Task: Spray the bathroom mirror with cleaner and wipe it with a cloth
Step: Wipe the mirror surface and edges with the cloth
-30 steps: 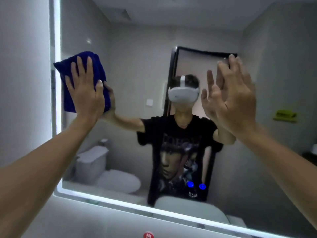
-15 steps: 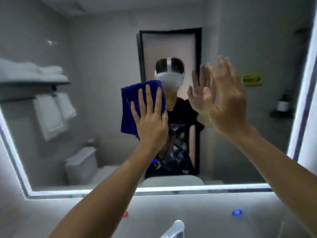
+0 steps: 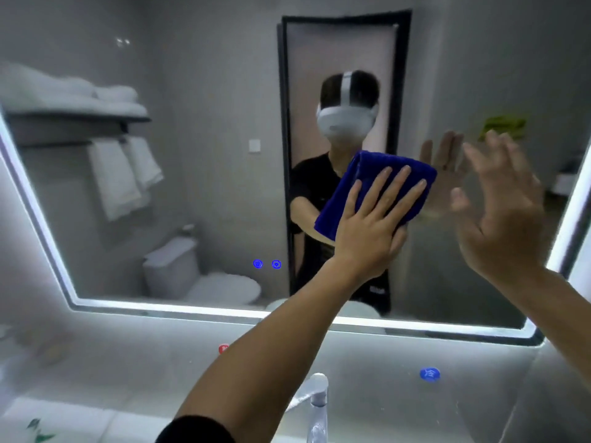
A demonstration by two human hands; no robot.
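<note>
Wiping is in hand: the left hand (image 3: 372,219), fingers straight and spread, presses the blue cloth (image 3: 361,174) flat against the mirror (image 3: 208,193) at about four o'clock of centre, the right hand (image 3: 502,219) hovers empty with fingers apart, and the next stroke likely calls for steady pressure toward unwiped glass.

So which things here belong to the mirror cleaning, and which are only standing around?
For the job: blue cloth, mirror, left hand pressing the cloth.
Standing around: tap, right hand, raised and empty.
</note>
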